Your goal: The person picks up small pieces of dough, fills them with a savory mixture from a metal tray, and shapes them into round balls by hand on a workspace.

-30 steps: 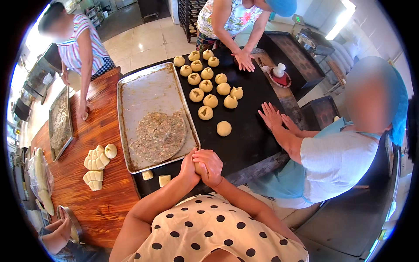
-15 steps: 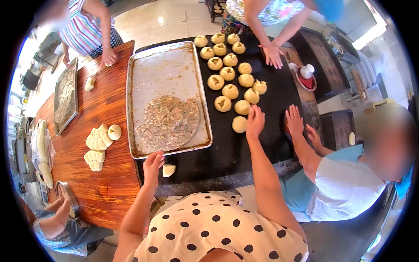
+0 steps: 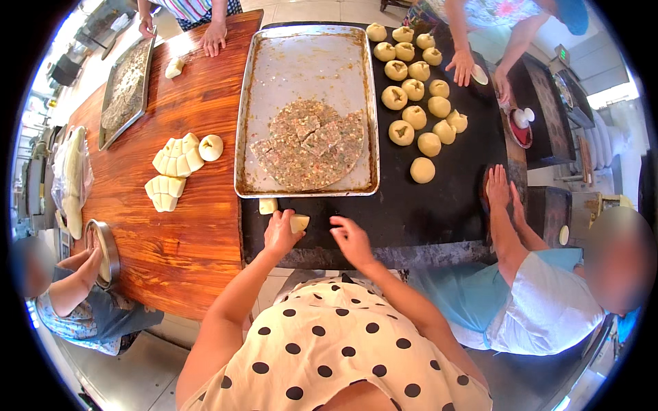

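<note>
My left hand (image 3: 279, 234) is over the near edge of the black worktop, its thumb and fingers closed around a pale wedge of dough (image 3: 299, 222). Just beyond it, a second small dough piece (image 3: 268, 205) lies against the near rim of a large metal tray (image 3: 308, 194). A mound of speckled minced filling (image 3: 312, 154) sits in that tray, with cut lines across it. To the right of the dough wedge, my right hand (image 3: 352, 242) hovers empty with its fingers apart. Several round dough balls (image 3: 423, 170), many with pleated tops, stand right of the tray.
On the brown wooden table (image 3: 205, 253), cut dough pieces (image 3: 177, 156) and a dough ball (image 3: 211, 147) lie left of the tray. A narrower tray (image 3: 127, 92) is farther back. Co-workers' hands (image 3: 499, 188) press at the right edge; another hand (image 3: 462, 66) is near a flat dough disc (image 3: 479, 75).
My right hand has left the nearest dough ball and come back toward my left hand. My left hand has taken hold of a dough wedge. The view has shifted.
</note>
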A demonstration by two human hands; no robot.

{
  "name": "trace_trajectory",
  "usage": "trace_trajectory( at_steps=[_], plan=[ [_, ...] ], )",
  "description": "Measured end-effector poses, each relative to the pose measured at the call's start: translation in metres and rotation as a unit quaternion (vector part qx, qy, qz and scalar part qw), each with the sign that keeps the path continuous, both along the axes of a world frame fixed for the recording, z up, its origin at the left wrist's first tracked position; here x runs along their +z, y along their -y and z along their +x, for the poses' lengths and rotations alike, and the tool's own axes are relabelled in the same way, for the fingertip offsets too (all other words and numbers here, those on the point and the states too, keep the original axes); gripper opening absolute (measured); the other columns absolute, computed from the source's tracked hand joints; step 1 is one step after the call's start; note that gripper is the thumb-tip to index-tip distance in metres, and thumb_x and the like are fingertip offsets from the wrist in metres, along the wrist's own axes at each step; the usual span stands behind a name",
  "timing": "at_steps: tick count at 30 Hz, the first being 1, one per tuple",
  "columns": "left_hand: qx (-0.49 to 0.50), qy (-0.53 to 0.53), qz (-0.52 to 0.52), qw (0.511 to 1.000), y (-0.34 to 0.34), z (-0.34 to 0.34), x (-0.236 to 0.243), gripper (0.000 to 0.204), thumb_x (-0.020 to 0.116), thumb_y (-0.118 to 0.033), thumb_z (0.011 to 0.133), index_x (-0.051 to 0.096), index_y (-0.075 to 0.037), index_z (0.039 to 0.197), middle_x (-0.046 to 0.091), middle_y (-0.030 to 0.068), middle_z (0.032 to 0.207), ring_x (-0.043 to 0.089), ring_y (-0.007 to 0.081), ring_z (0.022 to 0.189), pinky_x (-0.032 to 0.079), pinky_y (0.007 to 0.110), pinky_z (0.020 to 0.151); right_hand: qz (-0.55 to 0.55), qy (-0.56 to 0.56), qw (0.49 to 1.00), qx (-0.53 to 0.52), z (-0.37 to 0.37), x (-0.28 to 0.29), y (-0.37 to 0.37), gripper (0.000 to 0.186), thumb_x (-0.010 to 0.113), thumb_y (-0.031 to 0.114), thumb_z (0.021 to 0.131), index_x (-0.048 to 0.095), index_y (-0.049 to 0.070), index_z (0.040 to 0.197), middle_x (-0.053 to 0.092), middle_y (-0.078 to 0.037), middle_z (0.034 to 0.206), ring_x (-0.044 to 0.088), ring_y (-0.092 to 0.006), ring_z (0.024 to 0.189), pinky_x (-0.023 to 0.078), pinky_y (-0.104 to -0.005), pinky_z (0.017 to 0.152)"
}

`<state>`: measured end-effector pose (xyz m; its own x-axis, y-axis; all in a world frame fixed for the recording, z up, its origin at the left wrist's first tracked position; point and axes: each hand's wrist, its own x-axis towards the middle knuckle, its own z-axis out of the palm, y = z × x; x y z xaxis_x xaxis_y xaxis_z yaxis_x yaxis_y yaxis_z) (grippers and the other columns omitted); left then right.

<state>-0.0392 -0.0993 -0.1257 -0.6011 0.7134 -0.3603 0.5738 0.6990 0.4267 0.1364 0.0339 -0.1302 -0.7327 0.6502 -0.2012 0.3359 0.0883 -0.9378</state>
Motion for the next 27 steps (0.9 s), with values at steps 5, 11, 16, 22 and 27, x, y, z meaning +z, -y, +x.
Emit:
trace_trajectory(
  at_steps=[5,11,16,22,27],
  plan=[
    [-0.115,-0.030,0.153,0.981,0.022,0.013,-0.005,0.047,0.079,-0.009,0.072,0.054,-0.006,0.111,0.052,0.0150,0.112,0.055,0.0369,0.104,0.052,0.044,0.084,-0.087,0.050,0.992,0.073,-0.017,-0.011,0.042,0.060,0.070,0.020,0.090,0.043,0.006,0.141,0.056,-0.017,0.128,0.068,-0.0214,0.099,0.055,-0.0338,0.084],
    [0.066,0.142,0.246,0.957,0.046,0.046,-0.029,0.051,0.072,0.008,0.073,0.052,-0.004,0.119,0.051,0.0119,0.116,0.062,0.0274,0.097,0.056,0.036,0.077,0.064,0.088,0.991,0.079,-0.017,-0.023,0.062,0.068,0.077,0.022,0.081,0.041,0.009,0.138,0.050,-0.015,0.130,0.062,-0.0307,0.107,0.055,-0.0415,0.084],
    [0.114,0.208,0.182,0.954,0.052,0.037,-0.045,0.056,0.068,0.009,0.078,0.055,-0.005,0.131,0.057,0.0122,0.116,0.067,0.0220,0.092,0.056,0.031,0.078,0.090,0.139,0.984,0.065,-0.033,-0.006,0.065,0.067,0.079,0.019,0.076,0.043,0.011,0.133,0.050,-0.016,0.127,0.059,-0.0381,0.110,0.053,-0.0446,0.087],
    [0.067,0.280,0.288,0.913,0.015,0.055,-0.015,0.036,0.065,0.005,0.088,0.065,-0.006,0.122,0.061,0.0083,0.116,0.068,0.0183,0.096,0.055,0.030,0.081,0.105,0.032,0.992,-0.059,-0.001,0.014,0.033,0.057,0.078,0.008,0.074,0.052,0.008,0.126,0.055,-0.017,0.117,0.061,-0.0354,0.105,0.053,-0.0401,0.087],
    [0.058,0.417,0.286,0.861,-0.023,0.067,0.016,0.029,0.060,0.005,0.092,0.065,-0.003,0.119,0.065,0.0090,0.109,0.066,0.0159,0.099,0.055,0.030,0.086,0.098,0.107,0.959,-0.244,0.061,0.019,-0.019,0.055,0.076,0.010,0.080,0.050,0.006,0.129,0.056,-0.015,0.120,0.063,-0.0304,0.099,0.054,-0.0369,0.085]
  ],
)
